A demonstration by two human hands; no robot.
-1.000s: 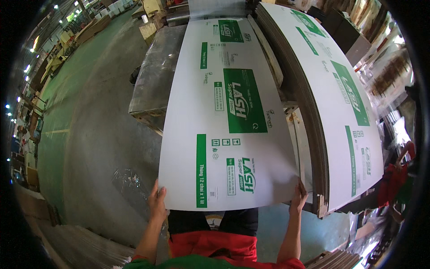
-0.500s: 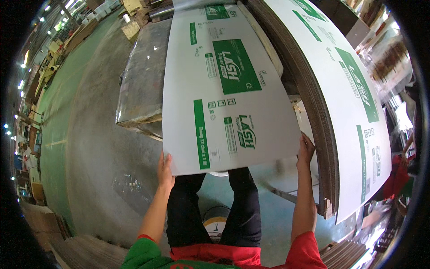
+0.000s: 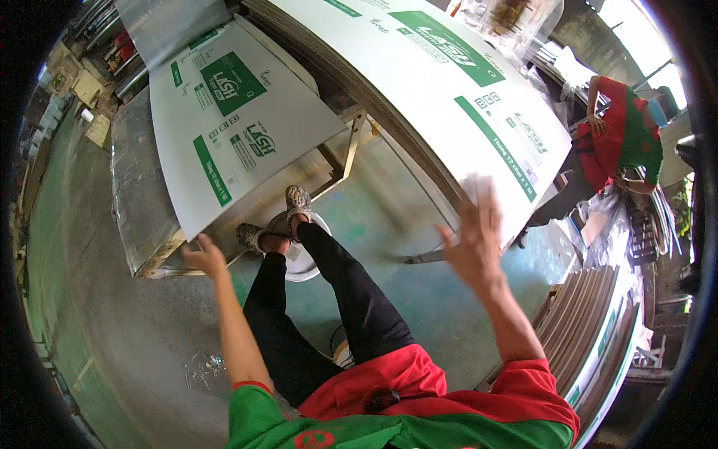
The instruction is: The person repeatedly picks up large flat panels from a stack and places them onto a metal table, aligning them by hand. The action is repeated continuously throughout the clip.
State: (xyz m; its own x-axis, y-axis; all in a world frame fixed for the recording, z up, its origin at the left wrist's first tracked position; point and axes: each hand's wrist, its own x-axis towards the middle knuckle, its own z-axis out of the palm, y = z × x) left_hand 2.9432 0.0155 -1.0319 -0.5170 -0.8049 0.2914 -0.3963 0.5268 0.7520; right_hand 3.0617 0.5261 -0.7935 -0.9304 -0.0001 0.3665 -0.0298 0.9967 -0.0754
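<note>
A white printed cardboard sheet (image 3: 176,150) with green panels lies on the left, its far end under a clear plastic sheet (image 3: 161,34). My left hand (image 3: 207,258) is just below its near left corner, fingers apart; any contact there is hard to make out. To the right, a tall stack of cardboard sheets (image 3: 374,97) carries a matching white and green top sheet (image 3: 441,97). My right hand (image 3: 479,236), smeared by motion, is spread with its fingers stretched out near the stack's near edge. Nothing shows in either hand.
A plastic-covered table (image 3: 134,187) stands at the left, with a metal frame (image 3: 348,153) under the sheet. My feet rest on a white bucket (image 3: 303,266). More stacked cardboard (image 3: 576,322) stands low on the right. Beyond it, a co-worker in red and green (image 3: 617,138) leans over.
My view has swung right. My right hand has let go of the sheet's near right corner and moved to the stack. My left hand has come off the left edge, remaining beside that corner.
</note>
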